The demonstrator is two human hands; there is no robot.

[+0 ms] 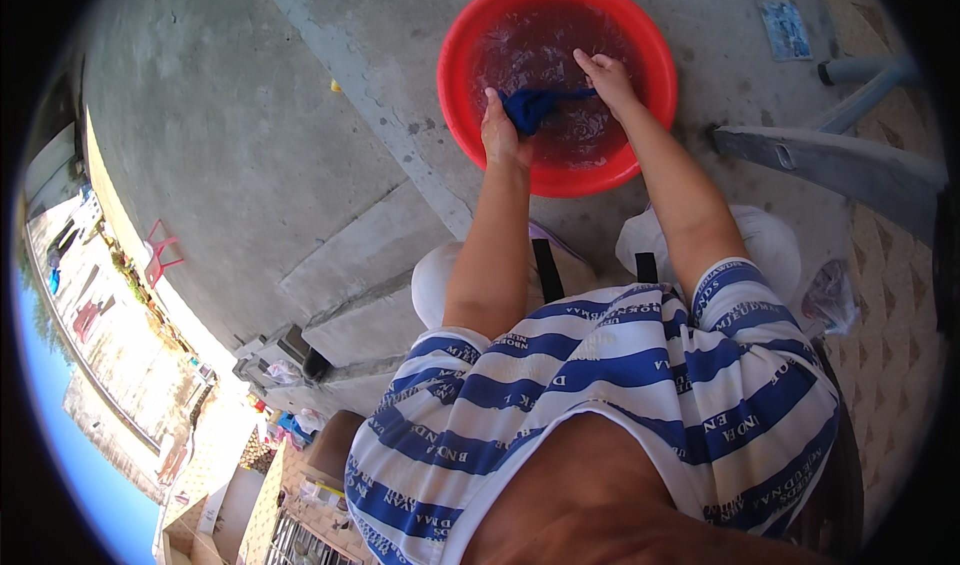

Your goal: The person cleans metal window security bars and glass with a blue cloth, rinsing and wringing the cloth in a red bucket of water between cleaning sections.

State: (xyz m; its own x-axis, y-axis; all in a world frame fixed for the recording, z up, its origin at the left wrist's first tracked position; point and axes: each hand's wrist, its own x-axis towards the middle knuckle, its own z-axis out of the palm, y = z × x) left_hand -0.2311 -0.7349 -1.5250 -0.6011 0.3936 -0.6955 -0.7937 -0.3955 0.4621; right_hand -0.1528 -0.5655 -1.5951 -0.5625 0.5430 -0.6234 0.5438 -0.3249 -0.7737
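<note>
A round red plastic basin (658, 141) of dark, rippled water stands on the concrete in front of me. A wet dark-blue cloth (530, 110) stretches between my hands above the water. My left hand (504, 131), at the basin's left side, holds the bunched end of the cloth. On the right side, my right hand (609, 79) grips the narrow, drawn-out end, with the thumb pointing up and away. The cloth and my palms cover part of each grip.
Grey metal legs (825, 161) stand right of the basin. A blue-and-white packet (786, 30) lies at the upper right, and a clear plastic bag (830, 295) lies lower down. A small red chair (160, 254) stands far left, near a concrete step (360, 302).
</note>
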